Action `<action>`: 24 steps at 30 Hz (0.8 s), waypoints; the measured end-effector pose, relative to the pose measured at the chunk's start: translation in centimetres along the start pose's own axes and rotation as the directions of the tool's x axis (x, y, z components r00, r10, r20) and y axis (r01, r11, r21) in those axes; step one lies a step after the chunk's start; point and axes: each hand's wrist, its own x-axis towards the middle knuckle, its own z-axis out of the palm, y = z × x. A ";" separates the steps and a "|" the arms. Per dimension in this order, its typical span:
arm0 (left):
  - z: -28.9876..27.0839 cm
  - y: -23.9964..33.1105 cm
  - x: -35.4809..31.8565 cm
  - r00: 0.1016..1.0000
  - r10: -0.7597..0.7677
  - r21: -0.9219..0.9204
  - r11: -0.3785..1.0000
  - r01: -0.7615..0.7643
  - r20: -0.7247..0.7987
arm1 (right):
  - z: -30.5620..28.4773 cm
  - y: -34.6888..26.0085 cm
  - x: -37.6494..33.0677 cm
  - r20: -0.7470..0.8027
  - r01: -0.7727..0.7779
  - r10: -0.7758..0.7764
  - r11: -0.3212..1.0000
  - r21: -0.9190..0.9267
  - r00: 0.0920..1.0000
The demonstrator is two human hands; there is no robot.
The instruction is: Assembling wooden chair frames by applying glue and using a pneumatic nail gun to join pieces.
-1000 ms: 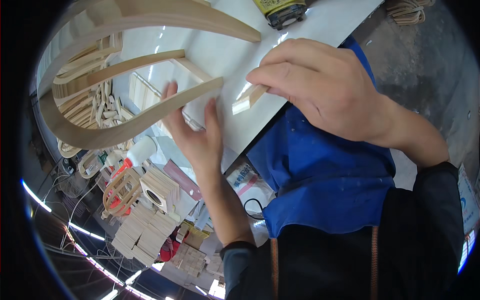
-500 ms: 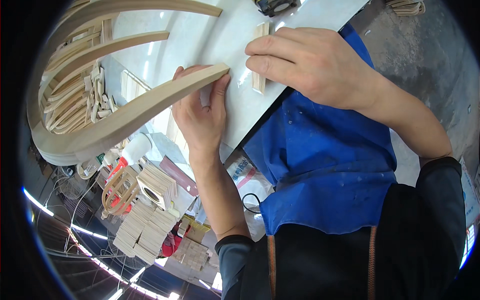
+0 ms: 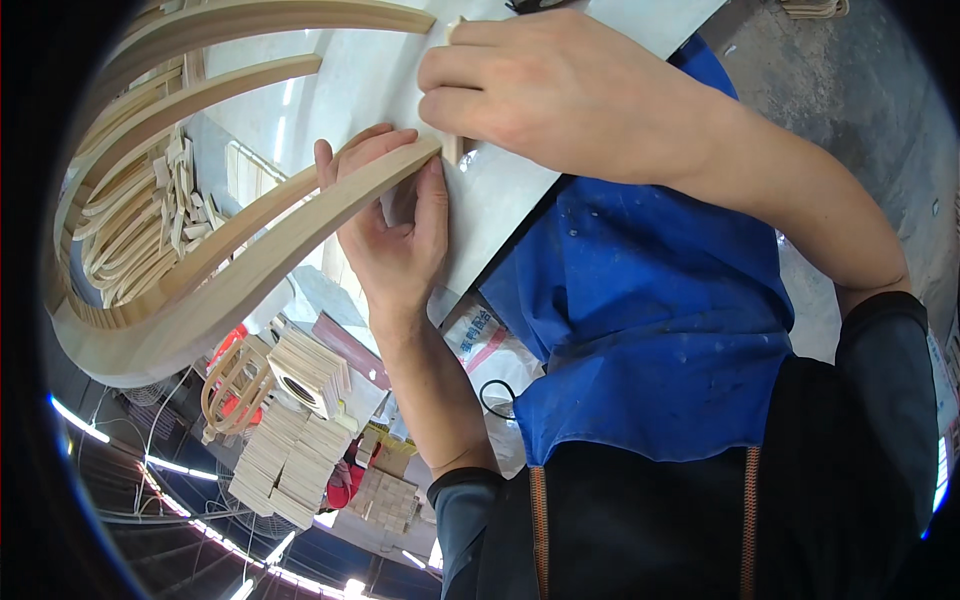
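In my left hand (image 3: 392,235) is the tapered end of a curved pale wooden frame (image 3: 270,265); the thumb lies near its tip, the other fingers behind it. The frame sweeps in a U-bend at the far left, and other curved prongs (image 3: 285,16) reach out above. My right hand (image 3: 520,95), palm down, grips a short flat wooden strip (image 3: 453,150) with bent fingers. That strip stands at the tip of the frame end; whether they touch I cannot tell. The hand covers much of the strip.
A pale glossy worktop (image 3: 505,215) lies under both hands, its edge slanting past my blue apron (image 3: 650,300). Curved wooden pieces (image 3: 120,235) are heaped at the left. Stacked wooden blocks (image 3: 285,450) stand lower left. A dark object (image 3: 535,5) shows at the top edge.
My right hand has moved left and picked up the wooden strip from the worktop, bringing it to the frame's end. The frame has tilted, showing a second inner rail.
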 end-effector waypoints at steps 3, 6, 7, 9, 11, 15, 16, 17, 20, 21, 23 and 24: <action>0.1 -0.1 -0.1 1.000 0.006 -0.005 1.000 -0.006 -0.019 | -0.6 0.7 1.3 0.047 0.098 -0.099 0.995 0.008 0.994; 0.4 -0.1 0.0 0.999 0.003 -0.037 0.999 -0.004 -0.039 | -0.4 0.6 1.8 0.154 0.095 -0.088 0.995 -0.039 0.984; 0.5 -0.2 0.0 0.999 0.001 -0.039 0.999 -0.003 -0.037 | -0.3 0.6 1.8 0.156 0.092 -0.085 0.995 -0.038 0.984; 0.6 -0.5 0.0 0.999 0.023 -0.035 0.999 -0.024 -0.045 | -0.1 0.7 1.8 0.142 0.094 -0.086 0.994 -0.056 0.986; 0.6 -0.7 0.0 0.998 0.045 -0.032 0.998 -0.047 -0.053 | 0.1 0.7 1.8 0.128 0.096 -0.086 0.993 -0.074 0.988; 0.8 -0.6 0.1 0.998 0.023 -0.057 0.998 -0.027 -0.063 | -0.4 0.5 2.5 0.216 0.099 -0.079 0.991 -0.086 0.973; 0.8 -0.5 0.0 0.998 0.016 -0.063 0.998 -0.021 -0.067 | -0.4 0.5 2.6 0.244 0.103 -0.078 0.991 -0.090 0.967; 0.8 -0.6 0.0 0.998 0.017 -0.064 0.998 -0.021 -0.067 | -0.3 0.5 2.6 0.244 0.102 -0.078 0.991 -0.090 0.967; 0.9 -0.9 -0.1 0.996 0.032 -0.035 0.999 -0.035 -0.080 | 0.4 0.7 2.6 0.178 0.121 -0.103 0.988 -0.095 0.979; 1.0 -1.0 -0.1 0.996 0.037 -0.026 0.999 -0.039 -0.084 | 0.6 0.7 2.5 0.156 0.128 -0.112 0.987 -0.097 0.981; 1.0 -1.0 -0.1 0.996 0.037 -0.025 0.999 -0.039 -0.084 | 1.2 0.8 2.2 0.119 0.124 -0.114 0.989 -0.076 0.986; 1.0 -0.9 -0.1 0.996 0.040 -0.024 0.999 -0.042 -0.084 | 1.5 0.9 2.1 0.080 0.120 -0.115 0.991 -0.058 0.990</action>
